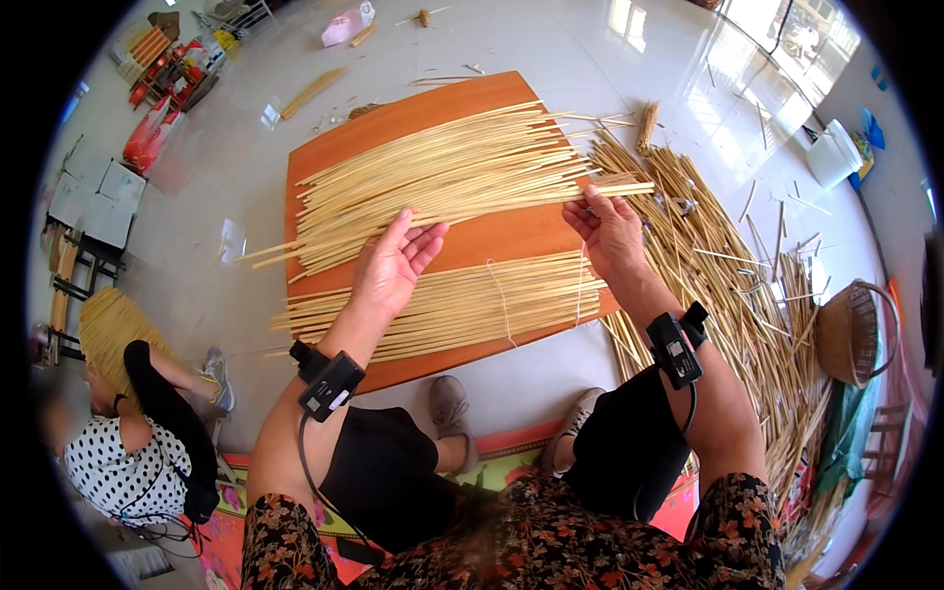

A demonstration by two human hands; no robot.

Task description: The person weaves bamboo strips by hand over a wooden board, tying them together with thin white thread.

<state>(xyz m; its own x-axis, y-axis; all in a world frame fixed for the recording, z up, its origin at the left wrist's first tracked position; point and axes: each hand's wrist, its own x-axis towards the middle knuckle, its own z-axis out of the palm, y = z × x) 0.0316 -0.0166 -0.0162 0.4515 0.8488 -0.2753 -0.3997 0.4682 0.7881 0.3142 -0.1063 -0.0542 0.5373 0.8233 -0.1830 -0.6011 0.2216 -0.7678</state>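
A few long pale straw-like stalks (492,208) stretch from side to side between my hands, over the near edge of a larger layer of stalks. My left hand (393,261), palm up with its fingers loosely curled, has them at the thumb and fingertips. Near their right end, my right hand (612,231) pinches them between thumb and fingers. The wide loose layer (423,162) lies across an orange-brown board (501,90). Closer to me on the board is a second row of stalks (447,300), crossed by thin white strings (503,295).
A large heap of stalks (728,256) covers the floor at right, beside a wicker basket (848,332) and a white bucket (834,155). At lower left another person (133,452) sits by a woven straw piece (118,320). Loose stalks (313,91) lie beyond the board.
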